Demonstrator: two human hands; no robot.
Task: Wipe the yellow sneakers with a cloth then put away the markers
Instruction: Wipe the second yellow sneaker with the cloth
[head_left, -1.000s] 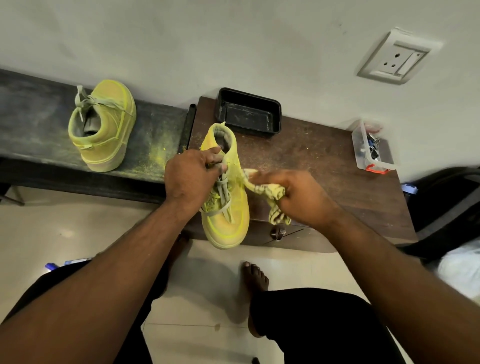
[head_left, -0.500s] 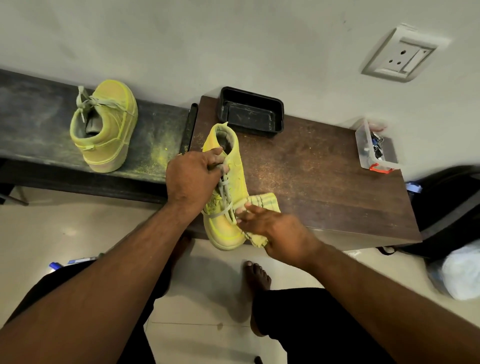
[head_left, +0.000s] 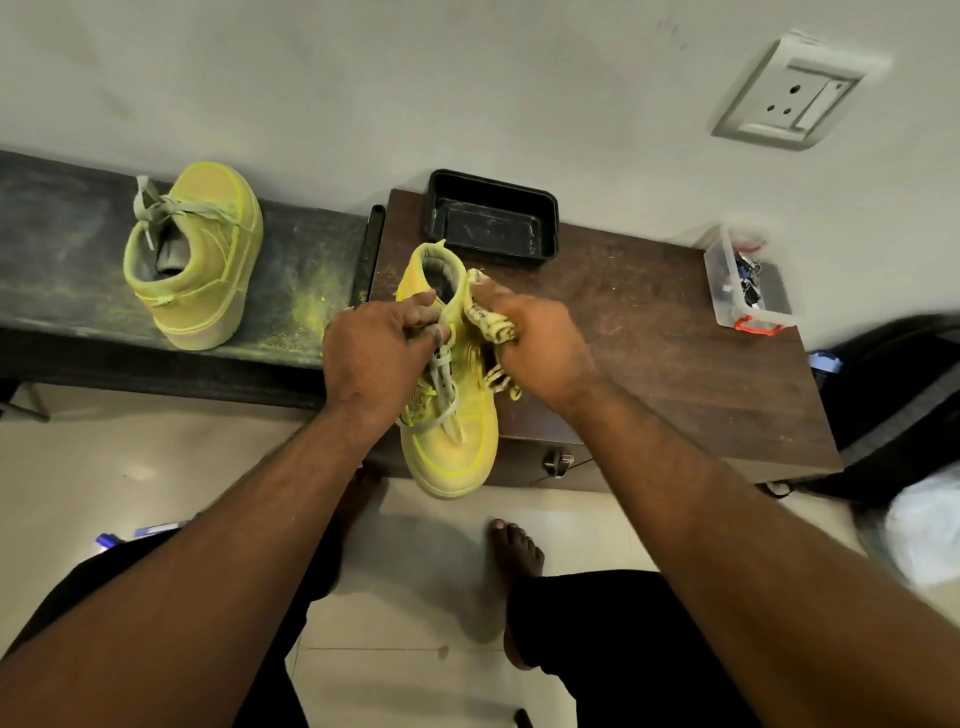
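Observation:
A yellow sneaker (head_left: 453, 452) stands on the left front of a brown wooden cabinet top (head_left: 649, 332), its toe hanging over the front edge. My left hand (head_left: 376, 356) grips its laced tongue and collar. My right hand (head_left: 540, 348) holds a bunched yellow-stained cloth (head_left: 491, 327) against the sneaker's right side near the collar. The second yellow sneaker (head_left: 195, 254) sits alone on the dark bench (head_left: 62, 270) to the left. A dark marker (head_left: 375, 249) lies in the gap between bench and cabinet.
A black plastic tray (head_left: 491, 218) sits at the cabinet's back edge by the wall. A clear box (head_left: 737, 286) with small items stands at the right end. A dark bag (head_left: 904, 395) and white bag (head_left: 924, 530) lie right. Blue pens (head_left: 150, 532) lie on the floor left.
My right hand with the cloth moved from the sneaker's toe side up to its collar. My left hand kept its grip on the sneaker.

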